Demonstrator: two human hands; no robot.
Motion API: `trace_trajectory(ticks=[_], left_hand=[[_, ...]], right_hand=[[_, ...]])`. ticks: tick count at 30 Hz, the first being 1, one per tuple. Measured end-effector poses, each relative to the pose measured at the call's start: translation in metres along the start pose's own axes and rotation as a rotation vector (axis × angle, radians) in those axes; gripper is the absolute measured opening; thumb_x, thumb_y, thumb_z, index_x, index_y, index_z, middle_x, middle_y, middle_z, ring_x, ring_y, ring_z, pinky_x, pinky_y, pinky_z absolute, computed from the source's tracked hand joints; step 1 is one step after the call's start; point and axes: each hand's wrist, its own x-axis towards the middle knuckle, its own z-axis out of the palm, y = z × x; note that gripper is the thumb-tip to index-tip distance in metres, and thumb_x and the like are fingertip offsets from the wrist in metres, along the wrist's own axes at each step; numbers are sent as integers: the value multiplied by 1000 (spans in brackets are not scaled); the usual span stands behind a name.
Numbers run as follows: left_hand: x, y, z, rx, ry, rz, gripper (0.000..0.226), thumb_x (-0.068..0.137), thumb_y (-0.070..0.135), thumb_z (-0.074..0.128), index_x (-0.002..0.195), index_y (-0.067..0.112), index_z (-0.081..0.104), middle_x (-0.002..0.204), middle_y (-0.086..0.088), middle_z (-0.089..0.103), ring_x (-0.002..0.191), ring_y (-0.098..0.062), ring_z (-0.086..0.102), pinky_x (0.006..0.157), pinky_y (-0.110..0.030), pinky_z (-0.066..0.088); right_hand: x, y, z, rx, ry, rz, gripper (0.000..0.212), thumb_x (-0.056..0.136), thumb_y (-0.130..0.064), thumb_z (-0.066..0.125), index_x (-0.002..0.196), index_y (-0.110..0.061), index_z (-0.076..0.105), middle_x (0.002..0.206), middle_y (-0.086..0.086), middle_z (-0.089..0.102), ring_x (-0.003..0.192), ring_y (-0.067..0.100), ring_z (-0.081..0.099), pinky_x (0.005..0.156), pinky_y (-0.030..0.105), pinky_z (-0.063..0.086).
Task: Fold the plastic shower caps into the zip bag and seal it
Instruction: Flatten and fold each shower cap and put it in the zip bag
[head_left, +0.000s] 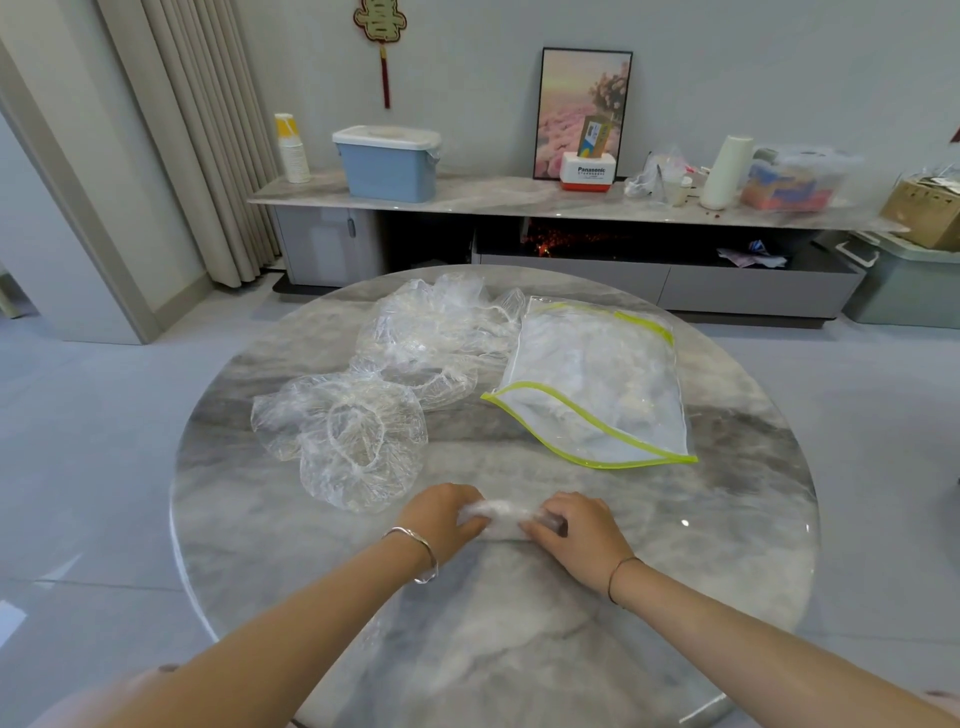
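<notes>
A clear shower cap, folded into a narrow roll (501, 514), lies on the round marble table (727, 519) near its front. My left hand (441, 517) grips its left end and my right hand (576, 535) grips its right end, fingers curled over the plastic. An unfolded clear cap (343, 441) with an elastic ring lies spread to the left of my hands. Behind it sits a heap of crumpled caps (441, 332). The zip bag (597, 384), clear with a yellow-green edge, lies at the right with its mouth open toward me and folded plastic inside.
Behind the table runs a low marble-topped cabinet (519, 200) with a blue bin (387, 163), paper cups, a framed picture and boxes. Curtains hang at the left. Grey floor surrounds the table.
</notes>
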Motion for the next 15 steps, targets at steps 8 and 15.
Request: trace_trajectory(ticks=[8,15], left_hand=[[1,-5,0,149,88,110,59,84,29,63,137,29,37,116,7,51,109,-14,51,90,-21,39],[-4,-14,9,564,-12,553,44,98,47,18,130,30,43,131,12,56,118,-6,56,93,-28,49]], right_hand=[[10,5,5,256,-10,263,30,75,-31,74,71,-30,45,53,-9,47,57,7,44,64,26,34],[16,1,4,235,-37,337,31,71,-31,74,75,-28,43,60,-10,49,61,9,47,58,22,34]])
